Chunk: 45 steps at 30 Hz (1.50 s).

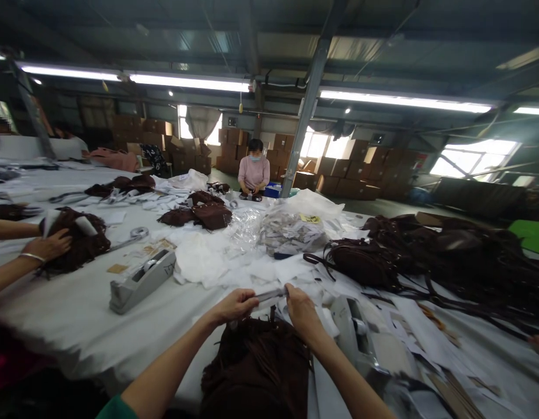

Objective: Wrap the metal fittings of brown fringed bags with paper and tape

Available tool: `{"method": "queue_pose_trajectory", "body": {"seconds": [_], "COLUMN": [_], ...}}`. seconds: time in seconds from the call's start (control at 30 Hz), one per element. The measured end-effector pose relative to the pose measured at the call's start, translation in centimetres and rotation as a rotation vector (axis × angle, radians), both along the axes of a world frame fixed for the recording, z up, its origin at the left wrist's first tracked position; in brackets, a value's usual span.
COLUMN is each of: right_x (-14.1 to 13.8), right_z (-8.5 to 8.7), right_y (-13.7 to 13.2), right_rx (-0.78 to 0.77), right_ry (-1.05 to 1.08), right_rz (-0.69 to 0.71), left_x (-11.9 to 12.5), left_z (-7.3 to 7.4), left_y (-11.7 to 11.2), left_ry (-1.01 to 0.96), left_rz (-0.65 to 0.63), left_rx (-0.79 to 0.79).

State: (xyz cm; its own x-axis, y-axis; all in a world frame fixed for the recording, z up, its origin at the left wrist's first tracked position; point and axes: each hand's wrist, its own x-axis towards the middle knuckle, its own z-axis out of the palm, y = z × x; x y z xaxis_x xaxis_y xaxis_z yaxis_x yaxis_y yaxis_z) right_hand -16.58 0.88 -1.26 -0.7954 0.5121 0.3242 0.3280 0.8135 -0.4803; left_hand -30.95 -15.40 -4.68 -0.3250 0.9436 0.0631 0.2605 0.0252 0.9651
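Observation:
Between my two hands a thin whitish strip, perhaps paper or foam wrap, is stretched above a dark brown bag (258, 372). My left hand (237, 305) pinches one end of the strip (269, 295), and my right hand (301, 308) grips the other. The bag lies right in front of me at the table's near edge, with fringe or cords on its top. A grey tape dispenser (354, 331) stands just right of my right hand. Another grey tape dispenser (142, 282) sits farther off to the left.
White sheets cover the table (77, 302). A co-worker's hands (46, 247) hold a brown bag (84, 238) at left. Brown bags (448, 250) pile up at right. Beyond lies a plastic-wrapped heap (291, 230). Another person (254, 166) works across the table, near a metal post (307, 110).

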Motion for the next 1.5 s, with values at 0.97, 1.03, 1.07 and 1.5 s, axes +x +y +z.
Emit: {"method": "queue_pose_trajectory", "body": {"seconds": [0.97,1.03,1.07,1.5], "right_x": [-6.9,-6.8,-6.7,-7.0], "right_z": [-5.9,-5.7,-5.6,-7.2], "right_y": [-1.2,-1.2,-1.2,-2.9], "right_rx": [-1.409,-1.404,-1.397,-1.364], "right_ry": [0.776,0.768,0.757,0.748], "right_rz": [-0.135,-0.123,-0.12,-0.272], "left_x": [-1.7,-1.6,-1.6,0.4], "left_z": [-1.5,-1.4,-1.3,-1.1], "left_y": [4.7,4.8,4.8,4.9], "left_ry": [0.018,-0.015,-0.035,-0.404], "left_rz": [0.096,0.08,0.072,0.153], "left_rx": [-0.044,-0.031,-0.024,-0.008]}}
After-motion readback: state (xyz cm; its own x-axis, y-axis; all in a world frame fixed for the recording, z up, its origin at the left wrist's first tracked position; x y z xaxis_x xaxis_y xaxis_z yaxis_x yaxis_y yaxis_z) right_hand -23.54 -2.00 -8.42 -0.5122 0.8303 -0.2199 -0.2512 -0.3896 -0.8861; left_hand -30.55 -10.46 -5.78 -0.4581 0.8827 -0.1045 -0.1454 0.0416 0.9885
